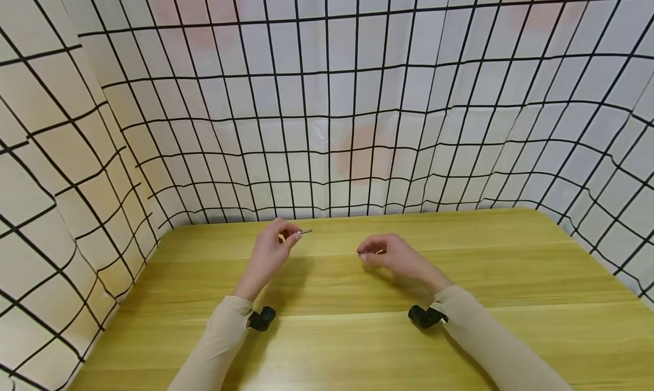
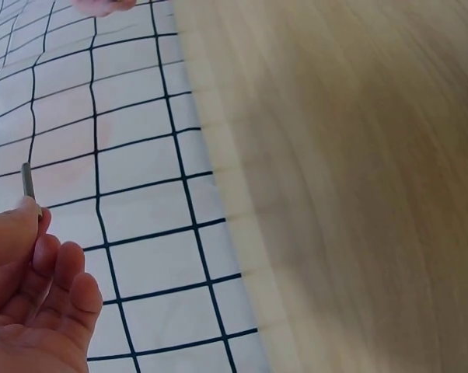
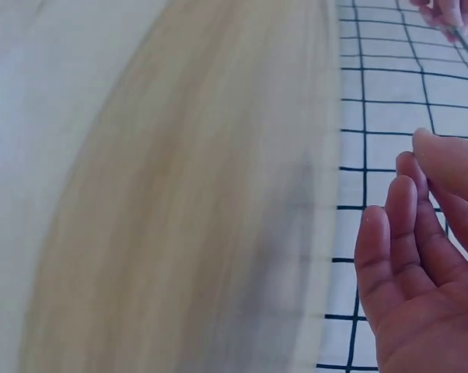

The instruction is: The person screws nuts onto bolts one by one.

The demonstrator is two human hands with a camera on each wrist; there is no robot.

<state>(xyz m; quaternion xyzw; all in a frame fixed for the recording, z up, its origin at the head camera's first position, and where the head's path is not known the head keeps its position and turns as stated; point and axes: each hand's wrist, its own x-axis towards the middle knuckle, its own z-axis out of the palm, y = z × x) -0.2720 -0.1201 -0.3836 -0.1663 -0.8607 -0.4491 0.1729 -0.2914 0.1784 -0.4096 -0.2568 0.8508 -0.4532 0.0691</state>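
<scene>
My left hand (image 1: 271,248) is raised over the back left of the table, thumb and forefinger pinching a short, thin grey metal rod (image 1: 306,231). In the left wrist view, the free end of the rod (image 2: 27,180) sticks out past the fingertips, while the other fingers curl loosely. Opposite it, a little nearer and to the right, my right hand (image 1: 393,256) pinches a tiny dark piece (image 1: 359,253) between thumb and forefinger. Most of that piece is hidden by the fingertips, and I cannot tell its kind. A gap separates the two hands.
Beneath both hands spreads a yellow wood-grain table (image 1: 337,334). White sheeting with a black grid (image 1: 317,135) rises along its back edge and both sides. A black wrist camera (image 1: 262,319) sits at the left cuff, and another camera (image 1: 425,316) at the right.
</scene>
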